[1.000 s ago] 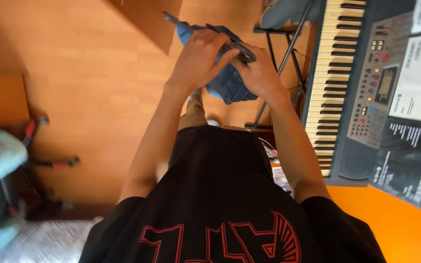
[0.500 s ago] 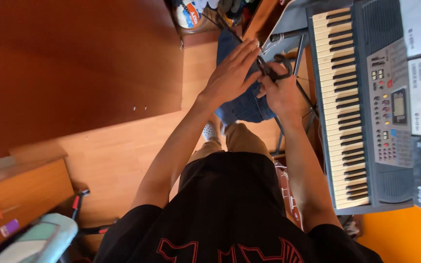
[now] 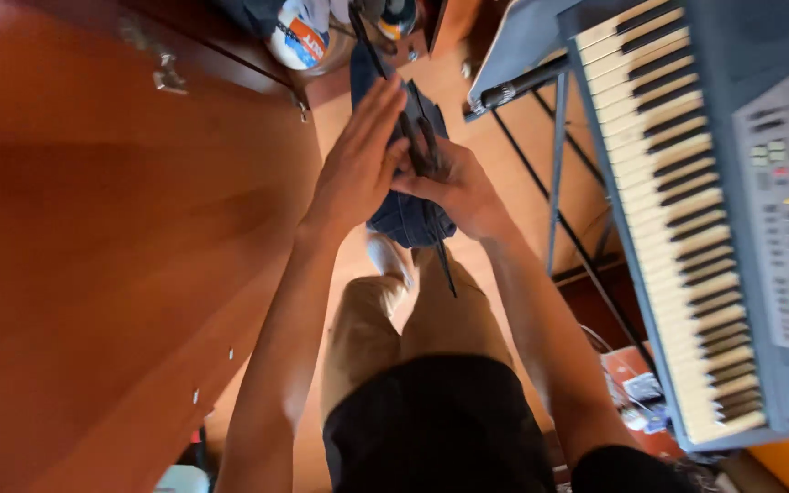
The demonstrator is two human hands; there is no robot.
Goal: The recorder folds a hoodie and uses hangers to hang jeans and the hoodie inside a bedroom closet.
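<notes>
Holding a folded piece of blue denim clothing (image 3: 404, 205) out in front of the body, above the wooden floor (image 3: 344, 114), both hands meet at the middle of the frame. The left hand (image 3: 358, 164) lies flat and wide, fingers straight and together, its palm pressed against the left face of the denim. The right hand (image 3: 454, 187) is curled narrow, its fingers closed on a black clothes hanger (image 3: 422, 155) that runs along the denim; the hanger's thin dark end (image 3: 447, 269) sticks out below the hands toward the person's knees. The denim hangs between the two hands, its lower edge just above the tan trousers (image 3: 413, 319) and a pale shoe (image 3: 383, 256). To the left a large reddish-brown wooden cupboard door (image 3: 111, 246) fills the side of the view, with small metal fittings near its top edge. At the top edge, past the cupboard door's corner, sits a rounded white package with an orange and blue label (image 3: 299, 36); what it is cannot be told. To the right stands a grey electronic keyboard (image 3: 687, 201) on a dark metal stand (image 3: 559, 173), its white and black keys running down the frame, with small coloured buttons on its panel at the right edge. Near the stand's foot, low on the floor, lies a reddish box with small blue and white items (image 3: 636, 393), too blurred to tell apart.
</notes>
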